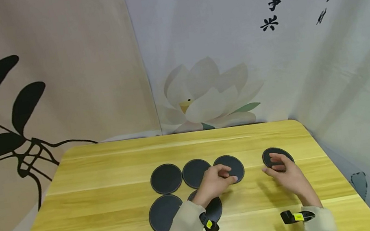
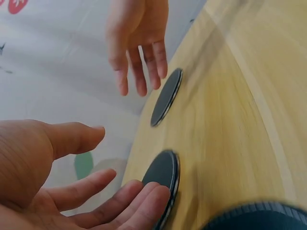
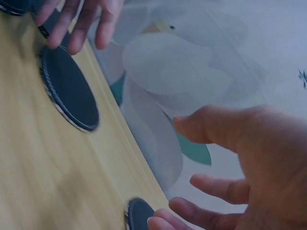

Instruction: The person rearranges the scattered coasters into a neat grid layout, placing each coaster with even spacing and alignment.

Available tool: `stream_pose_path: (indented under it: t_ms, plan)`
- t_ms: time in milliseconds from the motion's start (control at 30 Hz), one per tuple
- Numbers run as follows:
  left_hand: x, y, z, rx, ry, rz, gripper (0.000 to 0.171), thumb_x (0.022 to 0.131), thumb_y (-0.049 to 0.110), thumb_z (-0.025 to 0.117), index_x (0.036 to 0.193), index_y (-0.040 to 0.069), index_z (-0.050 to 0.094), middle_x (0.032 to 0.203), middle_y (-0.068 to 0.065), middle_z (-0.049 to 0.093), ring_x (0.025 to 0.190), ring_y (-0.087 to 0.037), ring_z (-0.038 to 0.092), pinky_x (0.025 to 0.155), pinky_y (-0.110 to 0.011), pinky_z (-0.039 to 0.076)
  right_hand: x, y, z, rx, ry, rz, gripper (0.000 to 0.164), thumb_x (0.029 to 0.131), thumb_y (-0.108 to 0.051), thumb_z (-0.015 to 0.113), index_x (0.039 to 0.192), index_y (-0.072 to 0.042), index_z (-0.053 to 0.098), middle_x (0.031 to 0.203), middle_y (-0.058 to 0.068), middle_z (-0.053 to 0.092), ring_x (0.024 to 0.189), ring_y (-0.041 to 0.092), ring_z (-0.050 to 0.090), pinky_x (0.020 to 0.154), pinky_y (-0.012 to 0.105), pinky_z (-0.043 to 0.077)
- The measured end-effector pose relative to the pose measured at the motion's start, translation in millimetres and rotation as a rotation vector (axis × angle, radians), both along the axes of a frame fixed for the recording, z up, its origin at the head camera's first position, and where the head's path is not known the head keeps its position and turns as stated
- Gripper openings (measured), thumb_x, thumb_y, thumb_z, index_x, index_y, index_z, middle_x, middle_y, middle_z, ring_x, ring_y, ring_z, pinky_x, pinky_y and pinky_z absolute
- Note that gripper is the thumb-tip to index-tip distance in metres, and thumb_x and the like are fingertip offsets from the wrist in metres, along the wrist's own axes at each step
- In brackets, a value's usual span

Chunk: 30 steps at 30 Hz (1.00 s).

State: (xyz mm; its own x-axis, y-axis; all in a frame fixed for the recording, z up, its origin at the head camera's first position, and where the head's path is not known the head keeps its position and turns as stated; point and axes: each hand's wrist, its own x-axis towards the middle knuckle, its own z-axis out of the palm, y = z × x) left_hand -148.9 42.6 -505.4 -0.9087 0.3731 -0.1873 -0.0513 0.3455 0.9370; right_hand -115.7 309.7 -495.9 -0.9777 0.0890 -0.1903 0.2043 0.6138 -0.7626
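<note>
Several round black coasters with stitched rims are on the wooden table. In the head view my left hand (image 1: 215, 182) hovers over the right end of the back row, partly covering a coaster (image 1: 236, 166). Its thumb and fingers are apart with nothing between them, as the left wrist view also shows. Farther right, my right hand (image 1: 288, 175) is above a lone coaster (image 1: 268, 154) and hides part of it. The right wrist view shows that hand's fingers (image 3: 211, 187) loosely bent and holding nothing. My left forearm covers part of a front-row coaster (image 1: 214, 211).
Two more back-row coasters, the left one (image 1: 166, 179) and the middle one (image 1: 195, 173), lie edge to edge. A front-left coaster (image 1: 165, 214) lies below them. The wooden table (image 1: 94, 214) ends at a printed curtain (image 1: 87, 66) behind and on the right.
</note>
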Motion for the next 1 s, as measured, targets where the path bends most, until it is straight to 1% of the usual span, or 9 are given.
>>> stream_pose_path:
  t_ms: [167, 267, 367, 433, 533, 633, 800, 900, 1000]
  plan:
    - [-12.2, 23, 2.2, 0.017, -0.032, -0.059, 0.041, 0.095, 0.032, 0.075, 0.128, 0.008, 0.068, 0.108, -0.002, 0.066, 0.094, -0.015, 0.062, 0.078, -0.035, 0.056, -7.3, 22, 3.2, -0.032, -0.056, -0.027, 0.086, 0.097, -0.054, 0.065, 0.161, -0.011, 0.028, 0.159, 0.021, 0.037, 0.142, 0.043, 0.043, 0.106, 0.054, 0.050]
    - [-20.4, 38, 5.9, 0.050, -0.083, -0.071, 0.041, 0.095, 0.029, 0.075, 0.129, 0.008, 0.067, 0.105, -0.002, 0.065, 0.091, -0.025, 0.067, 0.077, -0.042, 0.058, -11.9, 34, 2.6, -0.020, -0.070, -0.038, 0.088, 0.097, -0.057, 0.064, 0.162, -0.010, 0.027, 0.160, 0.023, 0.036, 0.143, 0.045, 0.041, 0.107, 0.055, 0.049]
    - [-27.4, 53, 9.0, 0.093, -0.152, -0.062, 0.040, 0.095, 0.026, 0.075, 0.130, 0.009, 0.066, 0.101, -0.003, 0.065, 0.095, -0.035, 0.069, 0.080, -0.049, 0.060, -14.3, 46, 1.2, -0.007, -0.081, -0.054, 0.089, 0.097, -0.057, 0.063, 0.162, -0.009, 0.027, 0.160, 0.024, 0.036, 0.144, 0.046, 0.040, 0.108, 0.055, 0.048]
    - [-31.5, 63, 9.7, 0.108, -0.182, -0.056, 0.040, 0.095, 0.024, 0.075, 0.131, 0.010, 0.066, 0.102, -0.005, 0.067, 0.101, -0.038, 0.070, 0.084, -0.049, 0.061, -15.4, 53, 0.8, 0.000, -0.093, -0.063, 0.089, 0.098, -0.058, 0.062, 0.162, -0.008, 0.025, 0.160, 0.026, 0.035, 0.145, 0.047, 0.039, 0.109, 0.056, 0.047]
    - [-36.6, 76, 10.7, 0.119, -0.215, -0.043, 0.038, 0.095, 0.022, 0.075, 0.130, 0.009, 0.066, 0.106, -0.011, 0.070, 0.107, -0.038, 0.070, 0.088, -0.050, 0.062, -17.4, 64, -1.3, 0.005, -0.112, -0.074, 0.091, 0.098, -0.059, 0.060, 0.163, -0.007, 0.024, 0.160, 0.028, 0.033, 0.144, 0.048, 0.039, 0.107, 0.055, 0.049]
    - [-40.2, 89, 12.7, 0.117, -0.237, -0.035, 0.035, 0.096, 0.019, 0.073, 0.129, 0.006, 0.067, 0.111, -0.016, 0.071, 0.108, -0.039, 0.071, 0.091, -0.051, 0.061, -19.9, 74, -3.8, 0.016, -0.127, -0.080, 0.092, 0.098, -0.061, 0.059, 0.163, -0.006, 0.023, 0.160, 0.029, 0.033, 0.142, 0.049, 0.042, 0.105, 0.056, 0.048]
    - [-44.3, 106, 16.7, 0.094, -0.271, -0.022, 0.032, 0.096, 0.019, 0.073, 0.125, 0.004, 0.068, 0.117, -0.014, 0.071, 0.106, -0.036, 0.072, 0.094, -0.052, 0.060, -25.0, 85, -7.1, 0.030, -0.155, -0.094, 0.092, 0.098, -0.059, 0.059, 0.162, -0.004, 0.023, 0.159, 0.032, 0.032, 0.137, 0.049, 0.045, 0.105, 0.058, 0.046]
    - [-47.6, 113, 17.1, 0.081, -0.293, -0.019, 0.027, 0.096, 0.018, 0.073, 0.118, 0.004, 0.070, 0.118, -0.011, 0.070, 0.105, -0.036, 0.072, 0.094, -0.051, 0.060, -29.2, 87, -7.9, 0.023, -0.180, -0.097, 0.090, 0.100, -0.055, 0.059, 0.162, -0.001, 0.023, 0.159, 0.034, 0.030, 0.134, 0.048, 0.050, 0.102, 0.054, 0.051]
    - [-52.0, 118, 15.1, 0.084, -0.314, -0.017, 0.019, 0.096, 0.016, 0.073, 0.110, 0.002, 0.073, 0.116, -0.014, 0.071, 0.106, -0.038, 0.072, 0.096, -0.051, 0.060, -34.7, 87, -8.5, 0.029, -0.201, -0.094, 0.087, 0.101, -0.050, 0.059, 0.161, 0.002, 0.023, 0.158, 0.037, 0.031, 0.125, 0.045, 0.057, 0.093, 0.046, 0.056]
